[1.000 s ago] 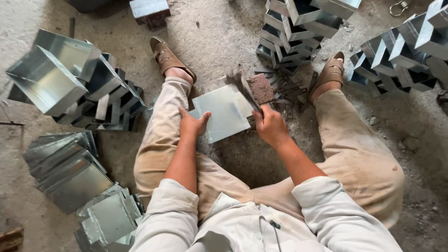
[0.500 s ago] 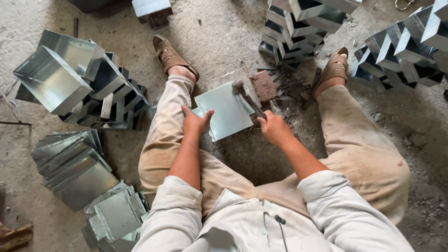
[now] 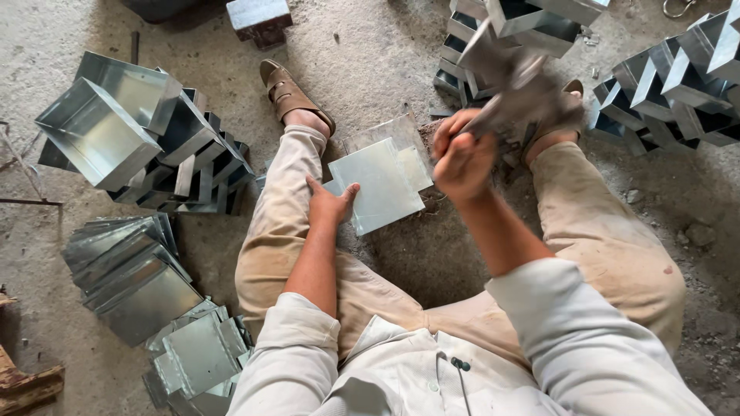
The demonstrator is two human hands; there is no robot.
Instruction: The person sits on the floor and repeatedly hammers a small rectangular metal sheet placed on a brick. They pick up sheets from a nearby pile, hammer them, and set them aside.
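I sit on the floor with legs spread. My left hand (image 3: pixel 330 202) presses flat on the near left edge of a folded sheet-metal piece (image 3: pixel 379 183) lying between my knees. My right hand (image 3: pixel 463 159) is raised above the piece, shut on the handle of a hammer (image 3: pixel 509 81). The hammer's head is blurred with motion, up near my right foot.
Folded metal boxes are heaped at left (image 3: pixel 116 127) and at upper right (image 3: pixel 678 73), with another stack at top centre (image 3: pixel 532 23). Flat cut sheets (image 3: pixel 131 270) and notched blanks (image 3: pixel 200 354) lie by my left hip. A block (image 3: pixel 260 17) stands at top.
The hammer was down on the sheet's right edge; my right hand has since swung it up and to the right. My left hand stays on the sheet.
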